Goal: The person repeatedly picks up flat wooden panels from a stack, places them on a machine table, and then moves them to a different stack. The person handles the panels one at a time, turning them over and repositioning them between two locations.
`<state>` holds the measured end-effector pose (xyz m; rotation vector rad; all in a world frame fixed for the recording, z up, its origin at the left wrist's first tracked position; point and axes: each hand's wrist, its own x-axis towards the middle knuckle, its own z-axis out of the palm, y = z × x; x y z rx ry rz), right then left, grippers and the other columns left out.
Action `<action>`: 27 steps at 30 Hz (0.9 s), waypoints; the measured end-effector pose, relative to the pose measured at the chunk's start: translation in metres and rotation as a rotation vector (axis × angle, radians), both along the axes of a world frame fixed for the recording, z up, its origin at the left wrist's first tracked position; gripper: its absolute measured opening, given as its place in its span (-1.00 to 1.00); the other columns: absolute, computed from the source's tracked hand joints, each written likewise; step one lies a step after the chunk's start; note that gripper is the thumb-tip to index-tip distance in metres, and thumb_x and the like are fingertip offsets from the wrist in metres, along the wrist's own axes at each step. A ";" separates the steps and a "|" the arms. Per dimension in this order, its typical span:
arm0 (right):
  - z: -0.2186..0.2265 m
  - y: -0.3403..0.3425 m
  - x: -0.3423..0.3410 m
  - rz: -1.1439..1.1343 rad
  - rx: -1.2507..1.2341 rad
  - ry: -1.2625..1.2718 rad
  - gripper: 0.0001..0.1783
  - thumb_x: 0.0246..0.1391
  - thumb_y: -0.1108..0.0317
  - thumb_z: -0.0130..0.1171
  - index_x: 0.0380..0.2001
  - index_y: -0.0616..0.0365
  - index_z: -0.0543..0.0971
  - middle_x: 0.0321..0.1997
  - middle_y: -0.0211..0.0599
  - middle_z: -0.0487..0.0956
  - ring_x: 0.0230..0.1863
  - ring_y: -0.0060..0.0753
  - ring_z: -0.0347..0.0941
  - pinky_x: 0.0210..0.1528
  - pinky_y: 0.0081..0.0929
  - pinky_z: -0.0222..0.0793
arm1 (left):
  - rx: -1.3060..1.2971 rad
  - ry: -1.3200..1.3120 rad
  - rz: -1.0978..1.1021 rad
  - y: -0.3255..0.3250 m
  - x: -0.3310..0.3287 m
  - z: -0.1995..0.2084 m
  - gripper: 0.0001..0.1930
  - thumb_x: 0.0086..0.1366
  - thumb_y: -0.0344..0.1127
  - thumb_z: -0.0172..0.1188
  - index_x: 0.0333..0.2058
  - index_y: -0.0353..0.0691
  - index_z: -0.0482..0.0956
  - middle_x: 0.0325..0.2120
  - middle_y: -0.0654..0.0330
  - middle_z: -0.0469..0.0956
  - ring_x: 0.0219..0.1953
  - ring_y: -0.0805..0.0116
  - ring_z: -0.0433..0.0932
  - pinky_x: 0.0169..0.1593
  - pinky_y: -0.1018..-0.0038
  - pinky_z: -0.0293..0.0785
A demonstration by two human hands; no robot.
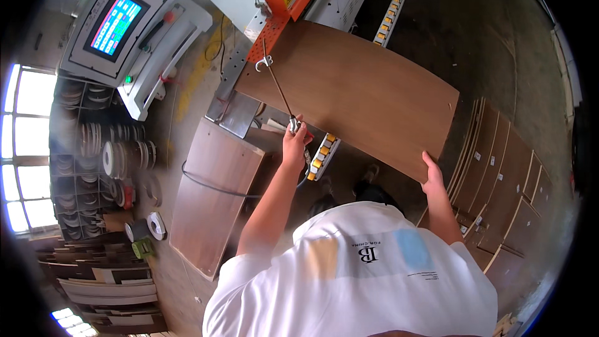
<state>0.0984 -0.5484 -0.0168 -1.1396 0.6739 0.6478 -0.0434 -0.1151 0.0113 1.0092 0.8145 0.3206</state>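
Note:
A large brown wood panel (362, 93) lies across the middle, its far left end beside a machine's orange perforated plate (269, 36). My left hand (293, 148) is closed around an air blow gun (294, 125). The gun's long thin nozzle (279, 90) reaches over the panel's left end, and a pale hook-shaped piece (264, 62) shows near its far end. A dark hose (215, 188) loops to the left from near this hand. My right hand (432, 175) grips the panel's near right corner; its thumb shows at the edge and the other fingers are mostly hidden.
At upper left stands a control console (118, 25) with a lit screen. A roller track (323, 157) runs beneath the panel. Another brown board (215, 193) lies at left, near racks of banding rolls (115, 159). Several brown panels (499, 181) are stacked at right.

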 end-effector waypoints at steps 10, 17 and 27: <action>-0.052 -0.039 0.080 -0.185 0.254 -0.285 -0.57 0.22 0.09 0.31 0.02 0.10 0.54 -0.08 -0.37 0.61 -0.15 -0.37 0.58 -0.11 -0.39 0.52 | 0.879 0.563 -0.862 -0.026 0.033 0.071 -0.66 0.40 0.00 0.21 -0.22 -0.20 0.56 -0.59 0.16 0.58 -0.50 0.33 0.64 -0.40 0.33 0.51; -0.073 -0.127 -0.041 -0.524 -0.113 -0.181 -0.44 0.25 0.01 0.23 0.17 0.14 0.50 0.20 -0.21 0.56 0.24 -0.21 0.47 0.26 -0.15 0.40 | 1.293 0.503 -1.636 -0.098 -0.021 0.075 -0.49 0.37 0.25 0.07 -0.14 -0.13 0.58 -0.37 -0.02 0.69 -0.23 -0.13 0.68 -0.13 0.02 0.57; -0.204 -0.154 -0.524 0.378 -1.111 0.124 -0.71 0.07 0.05 0.18 -0.39 0.01 0.69 -0.37 -0.20 0.68 -0.35 -0.19 0.63 -0.30 -0.21 0.50 | 1.372 0.316 -1.731 -0.141 -0.041 0.015 -0.48 0.47 0.11 -0.04 0.05 -0.29 0.36 -0.20 -0.25 0.65 -0.09 -0.28 0.62 0.02 -0.07 0.51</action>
